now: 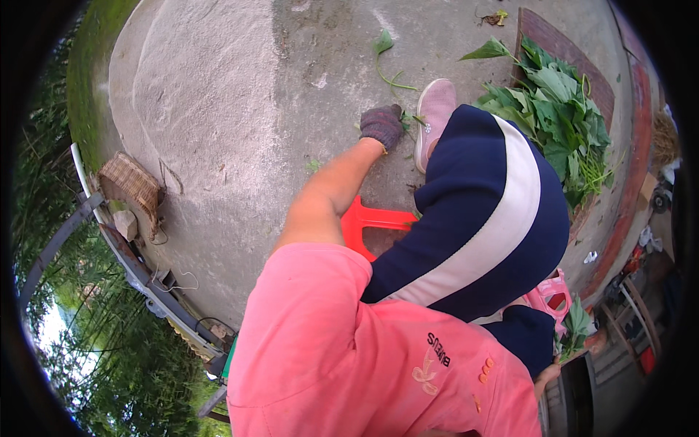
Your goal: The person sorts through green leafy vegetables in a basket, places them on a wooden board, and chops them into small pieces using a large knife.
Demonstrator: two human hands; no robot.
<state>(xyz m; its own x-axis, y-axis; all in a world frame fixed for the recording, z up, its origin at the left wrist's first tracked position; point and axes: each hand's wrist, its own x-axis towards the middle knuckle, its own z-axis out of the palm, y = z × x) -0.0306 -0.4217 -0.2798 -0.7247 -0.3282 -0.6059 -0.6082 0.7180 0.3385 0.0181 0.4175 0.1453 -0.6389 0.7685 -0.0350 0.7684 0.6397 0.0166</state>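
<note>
My left hand, in a dark knitted glove, is closed low over the concrete, with green leaf and stem bits at its fingers, beside my pink shoe. At the lower right, my right hand is partly hidden by my body; its fingers are at the stems of a green leafy bunch. A large heap of green leaves and stems lies on a brown board beyond my knee. One leaf on a long stem lies apart on the ground.
A red plastic stool is partly under my leg. A pink plastic item with openings is near my other leg. A wicker basket and a stone stand by the left edge rail. Assorted items line the right side.
</note>
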